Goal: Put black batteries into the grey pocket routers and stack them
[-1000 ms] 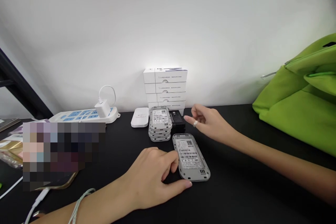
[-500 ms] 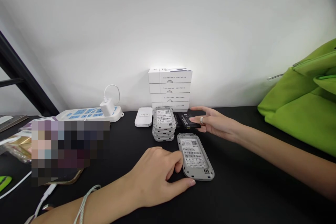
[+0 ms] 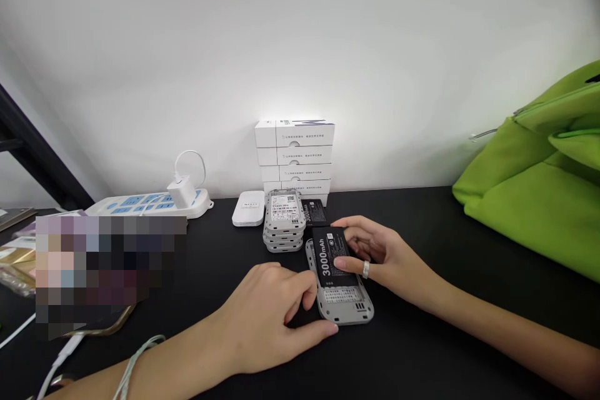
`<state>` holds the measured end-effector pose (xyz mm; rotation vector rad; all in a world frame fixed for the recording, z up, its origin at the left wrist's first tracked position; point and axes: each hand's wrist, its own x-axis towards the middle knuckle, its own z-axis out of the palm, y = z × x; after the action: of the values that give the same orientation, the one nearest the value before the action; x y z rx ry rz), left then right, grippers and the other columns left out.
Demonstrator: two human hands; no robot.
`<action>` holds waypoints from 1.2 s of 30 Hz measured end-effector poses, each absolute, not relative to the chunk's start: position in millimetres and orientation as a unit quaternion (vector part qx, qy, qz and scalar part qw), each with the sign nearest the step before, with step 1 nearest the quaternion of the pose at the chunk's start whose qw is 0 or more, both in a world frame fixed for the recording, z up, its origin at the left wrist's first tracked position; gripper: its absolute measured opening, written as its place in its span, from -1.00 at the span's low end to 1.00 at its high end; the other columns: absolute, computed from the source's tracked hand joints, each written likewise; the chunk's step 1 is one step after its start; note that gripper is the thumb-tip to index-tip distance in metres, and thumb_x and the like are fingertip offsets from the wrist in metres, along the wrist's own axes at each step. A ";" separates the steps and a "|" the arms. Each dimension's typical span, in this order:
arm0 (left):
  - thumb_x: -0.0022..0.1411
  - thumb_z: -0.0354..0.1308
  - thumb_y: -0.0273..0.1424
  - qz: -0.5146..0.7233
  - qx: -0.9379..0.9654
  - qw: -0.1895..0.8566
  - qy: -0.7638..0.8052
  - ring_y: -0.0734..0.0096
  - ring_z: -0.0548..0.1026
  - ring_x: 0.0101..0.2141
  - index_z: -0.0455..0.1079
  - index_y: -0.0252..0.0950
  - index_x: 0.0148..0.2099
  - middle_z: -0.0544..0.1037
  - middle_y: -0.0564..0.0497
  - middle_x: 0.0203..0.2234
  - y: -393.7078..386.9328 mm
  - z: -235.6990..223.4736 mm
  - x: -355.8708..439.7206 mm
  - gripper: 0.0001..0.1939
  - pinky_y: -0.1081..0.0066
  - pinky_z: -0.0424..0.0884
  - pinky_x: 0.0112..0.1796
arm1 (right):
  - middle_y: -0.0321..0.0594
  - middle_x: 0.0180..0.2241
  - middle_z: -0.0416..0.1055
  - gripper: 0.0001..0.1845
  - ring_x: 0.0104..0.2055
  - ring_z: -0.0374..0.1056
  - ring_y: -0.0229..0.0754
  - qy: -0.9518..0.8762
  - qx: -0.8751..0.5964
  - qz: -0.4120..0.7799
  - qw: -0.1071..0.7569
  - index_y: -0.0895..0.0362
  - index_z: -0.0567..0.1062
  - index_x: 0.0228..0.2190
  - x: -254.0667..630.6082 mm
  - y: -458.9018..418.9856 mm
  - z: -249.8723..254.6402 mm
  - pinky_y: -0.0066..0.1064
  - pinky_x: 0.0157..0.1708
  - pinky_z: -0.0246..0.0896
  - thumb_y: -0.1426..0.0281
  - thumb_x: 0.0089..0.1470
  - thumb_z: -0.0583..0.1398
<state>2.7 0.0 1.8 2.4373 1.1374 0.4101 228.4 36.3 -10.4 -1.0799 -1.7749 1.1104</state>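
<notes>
My right hand [image 3: 368, 256] holds a flat black battery [image 3: 332, 256] marked 3000mAh, thumb on its top face and fingers at its far right edge. The battery lies over the upper part of a grey device body [image 3: 344, 312] whose back is off, so its printed label shows only below the battery. Whether the battery sits fully in the bay, I cannot tell. My left hand [image 3: 276, 312] rests at the device's lower left, curled index finger against the side and thumb at the bottom corner. Another black battery [image 3: 313, 211] lies behind, beside a stack of similar device bodies [image 3: 284, 219].
White boxes [image 3: 295, 156] are stacked against the wall. White covers [image 3: 248, 207] lie left of the device stack. A power strip [image 3: 140, 201] with a plugged-in charger [image 3: 182, 190] stands at the left, near a blurred patch and cables. A green bag [image 3: 534, 169] fills the right side.
My right hand has brought the battery from beside the stack toward me, over the device body. My left hand stays at the device's edge. The whole view has shifted slightly.
</notes>
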 end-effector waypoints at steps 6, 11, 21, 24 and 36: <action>0.20 0.23 -0.17 0.148 0.882 0.198 0.401 0.50 0.28 -0.58 0.21 -0.24 -0.40 0.26 0.23 -0.67 -0.4 1.9 2.4 -0.67 0.46 0.15 -0.45 | -0.20 -0.07 0.34 -0.53 -0.28 0.26 -0.19 -0.756 -0.442 0.379 0.299 0.02 0.40 -0.14 236.3 30.2 -2.7 -0.27 -0.20 0.31 0.09 -0.04 0.34; 0.20 0.22 -0.18 0.146 0.885 0.195 0.396 0.49 0.28 -0.58 0.19 -0.24 -0.41 0.26 0.22 -0.67 -0.5 2.7 2.2 -0.68 0.46 0.13 -0.46 | -0.10 0.18 0.16 0.02 0.17 0.12 0.11 -0.831 -0.407 0.332 0.186 -0.04 0.20 0.20 241.4 20.8 2.9 -0.04 0.18 0.13 0.07 -0.26 0.44; 0.17 0.22 -0.06 0.127 0.883 0.207 0.402 0.46 0.31 -0.56 0.22 -0.24 -0.39 0.28 0.20 -0.65 -0.9 4.2 1.6 -0.61 0.45 0.14 -0.44 | -0.09 0.20 0.16 0.00 0.20 0.17 0.19 -0.831 -0.380 0.349 0.206 -0.08 0.28 0.20 257.8 31.6 20.0 0.00 0.19 0.10 0.17 -0.30 0.47; 0.19 0.21 -0.06 0.125 0.883 0.204 0.403 0.46 0.31 -0.55 0.23 -0.24 -0.38 0.27 0.20 -0.65 -0.8 5.3 2.5 -0.62 0.45 0.15 -0.44 | -0.12 -0.01 0.37 -0.07 -0.03 0.39 0.07 -0.788 -0.412 0.393 0.235 -0.05 0.25 0.17 276.2 50.0 31.3 -0.10 -0.02 0.32 0.22 -0.23 0.45; 0.21 0.21 -0.11 0.144 0.889 0.202 0.384 0.48 0.27 -0.57 0.22 -0.24 -0.38 0.28 0.21 -0.65 -0.5 2.9 -0.7 -0.65 0.45 0.14 -0.43 | -0.14 0.23 0.18 -0.05 0.19 0.20 0.19 -0.802 -0.464 0.324 0.192 -0.11 0.21 0.18 288.1 116.1 3.7 0.03 0.13 0.15 0.15 -0.23 0.44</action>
<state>-0.7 -0.5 2.9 2.4832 1.0709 0.4017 288.1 116.1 3.7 -1.3030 -2.2501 0.9092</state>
